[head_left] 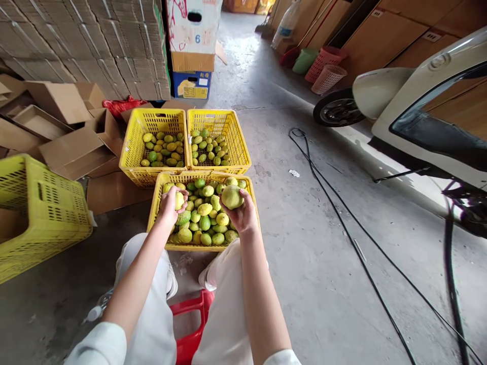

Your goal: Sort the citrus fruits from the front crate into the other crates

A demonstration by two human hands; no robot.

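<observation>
One yellow-green fruit [232, 196] apiece is clasped by left grip [171, 204] and right grip [243, 212]; near yellow plastic crate [201, 248] unemptied, rear yellow crates [142, 175] part-filled!

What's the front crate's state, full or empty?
Not empty: yellow and green fruit lies across the front crate, under the left hand and right hand. How deep, cannot tell.
</observation>
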